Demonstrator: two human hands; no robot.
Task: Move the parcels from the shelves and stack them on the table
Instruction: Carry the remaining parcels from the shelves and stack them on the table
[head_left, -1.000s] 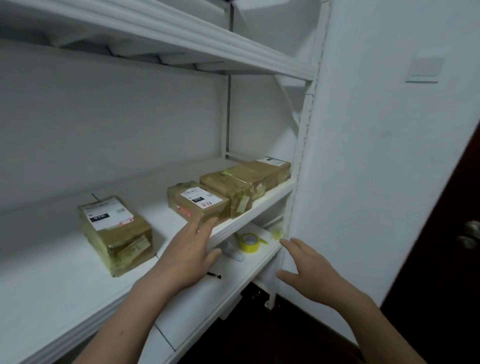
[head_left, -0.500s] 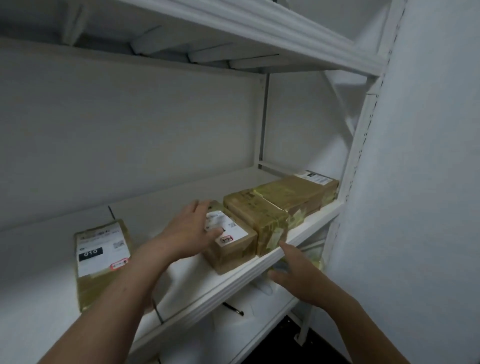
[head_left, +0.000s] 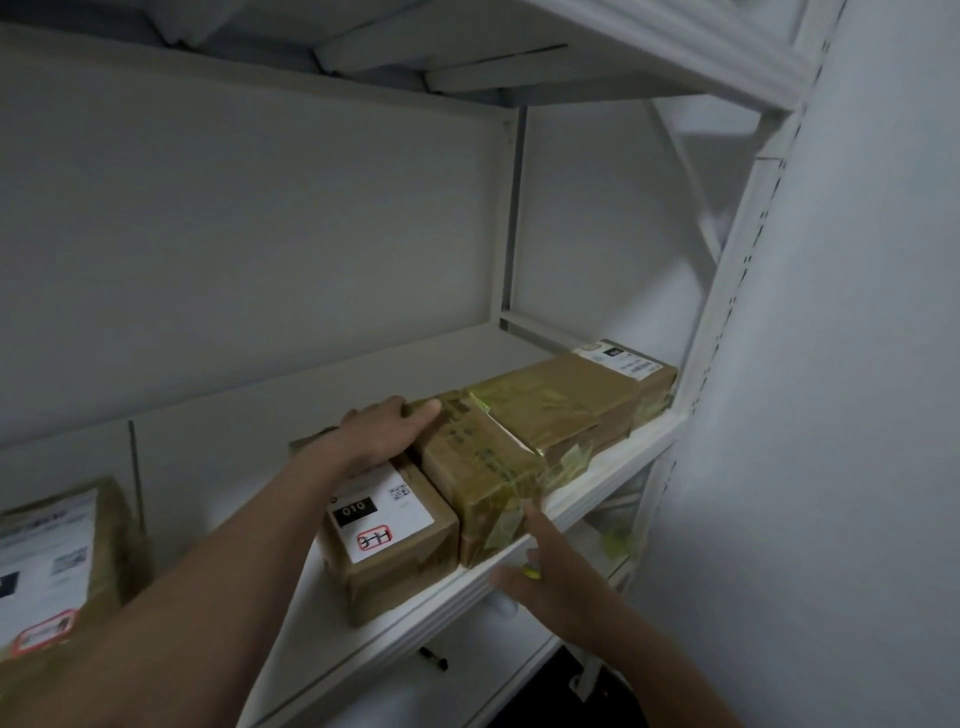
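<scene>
Several brown taped parcels lie in a row on a white shelf (head_left: 618, 480). A parcel with a white "010" label (head_left: 387, 525) sits at the front. Beside it on the right is a tape-wrapped parcel (head_left: 483, 462), then a larger one (head_left: 561, 400) and a labelled one (head_left: 631, 366) at the far right end. Another labelled parcel (head_left: 49, 556) lies at the left edge. My left hand (head_left: 382, 431) rests flat over the back of the "010" parcel, fingertips touching the far top edge of the tape-wrapped parcel. My right hand (head_left: 545, 566) is open at the shelf's front edge, fingertips touching that parcel's near end.
An upper shelf (head_left: 623, 52) hangs overhead. A white wall (head_left: 857, 364) closes the right side, past the perforated upright (head_left: 727, 322). A lower shelf (head_left: 498, 670) holds a black pen (head_left: 434, 659) and a yellow item partly hidden behind my right hand.
The view moved closer to the shelf. My left hand slid right from the "010" parcel's label towards the tape-wrapped parcel. My right hand rose to that parcel's near end.
</scene>
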